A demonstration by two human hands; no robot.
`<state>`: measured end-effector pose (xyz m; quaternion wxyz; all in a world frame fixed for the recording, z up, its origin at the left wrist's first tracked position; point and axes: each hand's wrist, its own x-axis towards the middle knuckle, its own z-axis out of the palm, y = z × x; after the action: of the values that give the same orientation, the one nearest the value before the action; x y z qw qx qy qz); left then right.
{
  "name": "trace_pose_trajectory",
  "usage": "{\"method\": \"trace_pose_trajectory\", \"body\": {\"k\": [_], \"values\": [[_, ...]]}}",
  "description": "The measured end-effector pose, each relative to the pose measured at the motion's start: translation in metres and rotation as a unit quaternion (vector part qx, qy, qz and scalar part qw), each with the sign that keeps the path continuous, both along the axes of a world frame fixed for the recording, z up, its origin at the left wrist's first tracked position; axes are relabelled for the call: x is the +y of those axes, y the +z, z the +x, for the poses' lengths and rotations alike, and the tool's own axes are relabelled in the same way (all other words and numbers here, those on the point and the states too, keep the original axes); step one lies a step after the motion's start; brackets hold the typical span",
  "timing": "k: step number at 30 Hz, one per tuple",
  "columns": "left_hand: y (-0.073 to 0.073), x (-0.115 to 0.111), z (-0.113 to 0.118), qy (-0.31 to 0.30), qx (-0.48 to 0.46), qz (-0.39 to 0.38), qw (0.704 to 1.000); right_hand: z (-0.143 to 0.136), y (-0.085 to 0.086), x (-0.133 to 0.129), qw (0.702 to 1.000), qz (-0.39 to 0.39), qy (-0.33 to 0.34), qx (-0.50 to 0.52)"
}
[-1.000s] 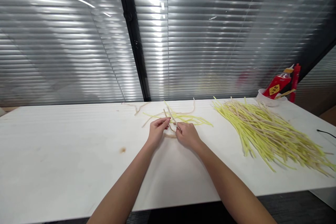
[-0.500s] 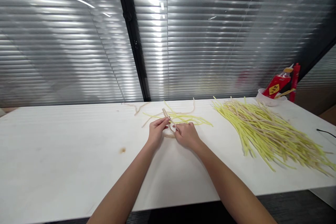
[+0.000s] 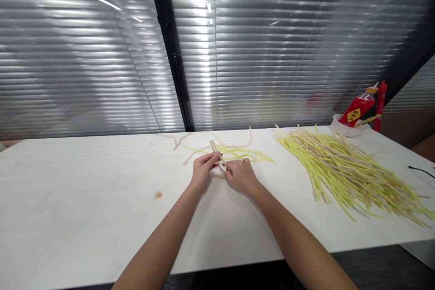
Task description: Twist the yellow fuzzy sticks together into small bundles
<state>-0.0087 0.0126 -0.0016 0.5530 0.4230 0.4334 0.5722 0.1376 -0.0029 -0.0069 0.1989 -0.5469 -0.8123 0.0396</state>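
Observation:
Beige fuzzy stems, like pipe cleaners (image 3: pixel 214 146), are pinched in my left hand (image 3: pixel 203 167), their upper ends sticking out past the fingertips. My right hand (image 3: pixel 240 174) is closed on the same beige stems a little to the right, with its fingers curled under. Between the two hands the stems run slantwise, and a bent part shows low by the right hand. Just beyond my fingers lie several loose yellow pipe cleaners (image 3: pixel 256 154) on the white table (image 3: pixel 102 217). How the stems are joined is too small to tell.
A big heap of yellow and beige pipe cleaners (image 3: pixel 340 167) covers the table's right side. Behind it a red glue bottle (image 3: pixel 356 109) leans in a clear plastic bowl (image 3: pixel 346 129). A black cable (image 3: pixel 421 171) lies at the right edge. Window blinds (image 3: pixel 272 54) stand behind the table.
Both hands stay nearly in place on the beige stems. The fingers of my right hand have shifted slightly, and the whole view has moved a little.

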Motion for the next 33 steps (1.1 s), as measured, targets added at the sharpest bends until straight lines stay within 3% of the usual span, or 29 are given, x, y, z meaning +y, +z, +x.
{"method": "trace_pose_trajectory", "body": {"k": [17, 25, 33], "values": [[0.001, 0.000, 0.001, -0.003, -0.039, -0.014, 0.999, -0.001, -0.001, 0.000, 1.000, 0.006, -0.003, 0.011], [0.006, 0.004, -0.003, 0.043, -0.159, -0.060, 0.985, 0.000, -0.005, 0.001, 0.982, 0.032, 0.029, 0.181], [-0.001, 0.007, -0.004, 0.047, -0.232, -0.068, 0.969, -0.003, -0.010, 0.003, 0.988, 0.078, 0.044, 0.128]]}}
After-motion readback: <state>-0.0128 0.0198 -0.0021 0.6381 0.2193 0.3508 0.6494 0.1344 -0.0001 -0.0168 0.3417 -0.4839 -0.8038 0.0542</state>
